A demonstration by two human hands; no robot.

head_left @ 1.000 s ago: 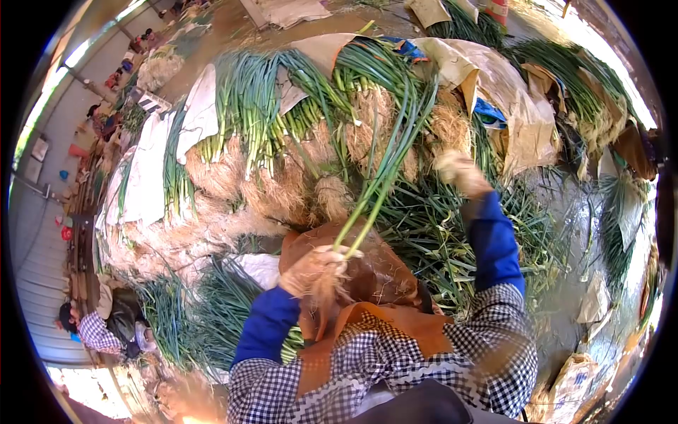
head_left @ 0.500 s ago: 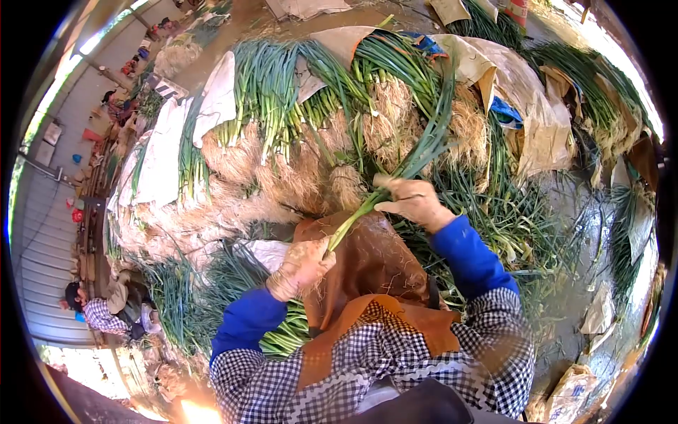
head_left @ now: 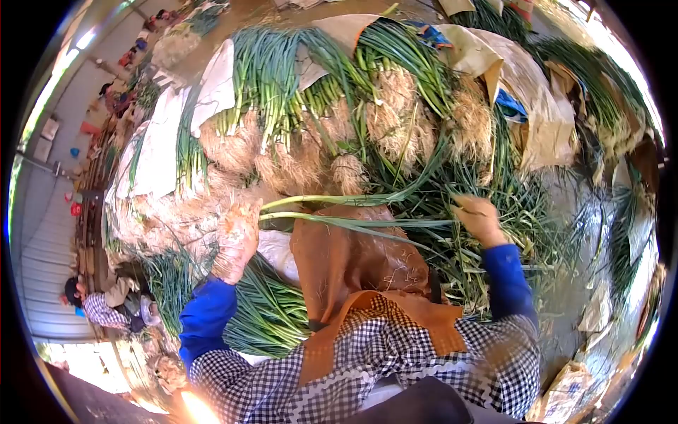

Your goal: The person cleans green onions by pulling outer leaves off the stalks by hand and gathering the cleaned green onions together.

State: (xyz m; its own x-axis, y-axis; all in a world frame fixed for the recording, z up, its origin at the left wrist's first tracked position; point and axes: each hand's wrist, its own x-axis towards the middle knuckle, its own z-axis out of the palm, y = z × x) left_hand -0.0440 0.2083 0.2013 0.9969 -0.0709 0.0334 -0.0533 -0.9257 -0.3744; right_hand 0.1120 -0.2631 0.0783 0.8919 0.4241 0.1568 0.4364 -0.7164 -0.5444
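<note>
1. Far left, a seated person (head_left: 106,307) in a checked sleeve bends low, well apart from the work.
2. The left hand (head_left: 238,237) has its fingers closed around the root end of two long green onions (head_left: 311,198), which stretch sideways above the lap.
3. Below that hand lies a pile of green onions (head_left: 272,321); beyond it hang rooted bundles (head_left: 265,85), leaves draped over and roots toward the person.
4. The held stalks look light: the pale shanks should be firm, perhaps slick, while the long leaves are limp and likely to bend or tear. The best hold is probably low on the shank, just above the roots.
5. A brown apron (head_left: 353,258) covers the lap, under the lower stalk.
6. The right hand (head_left: 482,219) is near the leaf ends, its fingers partly curled; whether they pinch a leaf I cannot tell.
7. Around and beneath it spreads a heap of loose leaves (head_left: 519,244).
</note>
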